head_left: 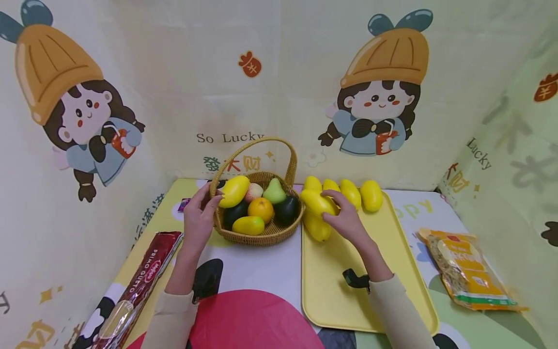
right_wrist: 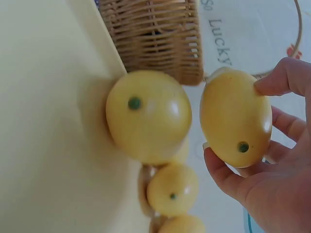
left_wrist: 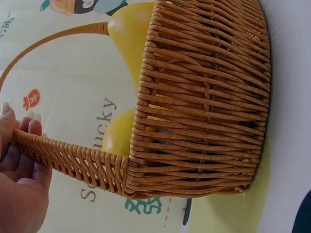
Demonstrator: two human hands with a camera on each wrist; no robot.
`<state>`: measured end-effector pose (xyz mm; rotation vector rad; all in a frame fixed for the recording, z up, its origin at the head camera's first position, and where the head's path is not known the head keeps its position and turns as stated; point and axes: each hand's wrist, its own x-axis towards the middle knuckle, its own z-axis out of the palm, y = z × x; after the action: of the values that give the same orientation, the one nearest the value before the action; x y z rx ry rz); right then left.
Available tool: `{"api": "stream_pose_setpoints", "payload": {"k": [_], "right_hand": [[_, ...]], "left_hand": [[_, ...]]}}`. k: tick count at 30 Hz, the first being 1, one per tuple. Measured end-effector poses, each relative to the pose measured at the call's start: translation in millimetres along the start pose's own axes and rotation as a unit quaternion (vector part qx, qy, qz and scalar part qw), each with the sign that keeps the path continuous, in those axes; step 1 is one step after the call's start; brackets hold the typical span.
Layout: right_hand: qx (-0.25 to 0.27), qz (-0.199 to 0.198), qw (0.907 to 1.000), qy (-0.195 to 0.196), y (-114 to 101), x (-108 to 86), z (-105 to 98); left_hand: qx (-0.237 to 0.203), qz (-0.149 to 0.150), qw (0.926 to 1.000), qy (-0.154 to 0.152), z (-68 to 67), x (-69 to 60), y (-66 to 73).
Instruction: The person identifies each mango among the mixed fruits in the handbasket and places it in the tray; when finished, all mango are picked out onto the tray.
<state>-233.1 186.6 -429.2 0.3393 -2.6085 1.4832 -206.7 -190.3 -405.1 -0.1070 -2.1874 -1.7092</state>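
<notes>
A wicker basket (head_left: 266,238) with an arched handle (left_wrist: 73,158) stands upright, and my left hand (head_left: 198,225) grips that handle on its left side. Inside lie a yellow mango (head_left: 235,190), a peach (head_left: 254,193), a green pear (head_left: 274,191), an orange (head_left: 260,210), a small yellow-green fruit (head_left: 248,226) and two dark fruits, one of them on the right (head_left: 286,210). My right hand (head_left: 346,220) holds another yellow mango (right_wrist: 235,114) between thumb and fingers, just right of the basket rim. Below it a mango (right_wrist: 148,116) rests on the yellow tray (head_left: 370,305).
Several more mangoes (head_left: 371,196) lie along the tray's far end. A long dark red packet (head_left: 150,271) is at the left, and an orange-and-clear food bag (head_left: 472,271) at the right. A printed cloth wall (head_left: 279,97) rises behind the basket.
</notes>
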Motion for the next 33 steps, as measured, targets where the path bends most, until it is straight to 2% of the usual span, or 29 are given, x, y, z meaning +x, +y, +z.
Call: {"api": "stream_pose_setpoints", "payload": {"k": [6, 16, 28, 33], "right_hand": [[-0.018, 0.002, 0.9997, 0.015, 13.3, -10.1, -12.5], [-0.025, 0.041, 0.9988, 0.009, 30.7, -25.9, -28.8], [-0.050, 0.055, 0.9970, -0.021, 54.6, -31.2, -26.9], [-0.058, 0.052, 0.9968, -0.020, 57.0, -31.1, -27.0]], "left_hand": [[0.005, -0.002, 1.0000, 0.000, 0.0, 0.2, 0.1], [0.003, 0.005, 1.0000, -0.003, -1.4, 1.6, -2.8], [-0.006, 0.002, 1.0000, -0.001, -0.6, 0.0, -1.1], [-0.004, 0.003, 1.0000, -0.003, -1.2, -0.3, -0.2]]}}
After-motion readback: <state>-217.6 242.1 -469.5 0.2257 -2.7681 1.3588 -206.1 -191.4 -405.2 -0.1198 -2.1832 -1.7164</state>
